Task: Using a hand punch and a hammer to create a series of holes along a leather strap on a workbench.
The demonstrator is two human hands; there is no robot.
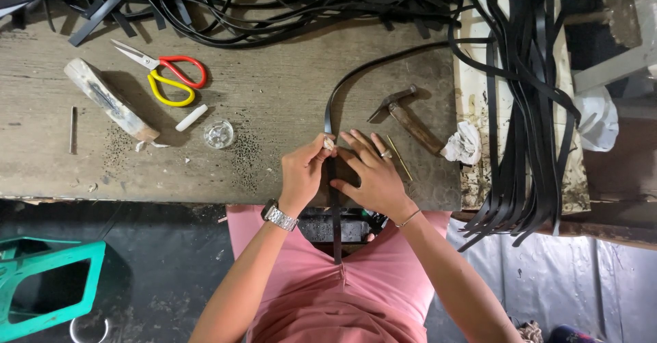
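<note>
A long black strip [330, 114] runs from the pile at the back, across the worn wooden table [260, 90], and hangs down over my lap. My left hand [303, 172], with a metal watch on the wrist, pinches a small whitish piece [329, 142] against the strip. My right hand [369, 172] lies flat with fingers spread, pressing the strip onto the table just right of it. A ring shows on one finger and a thin bracelet on the wrist.
A hammer [405, 117] and a thin brass rod [398, 157] lie right of my hands. Left are red-and-yellow scissors [168, 76], a wooden block [109, 100], a white stick [191, 117], a small glass dish [218, 134]. Black strips [527, 97] drape right. A green stool [48, 285] stands below left.
</note>
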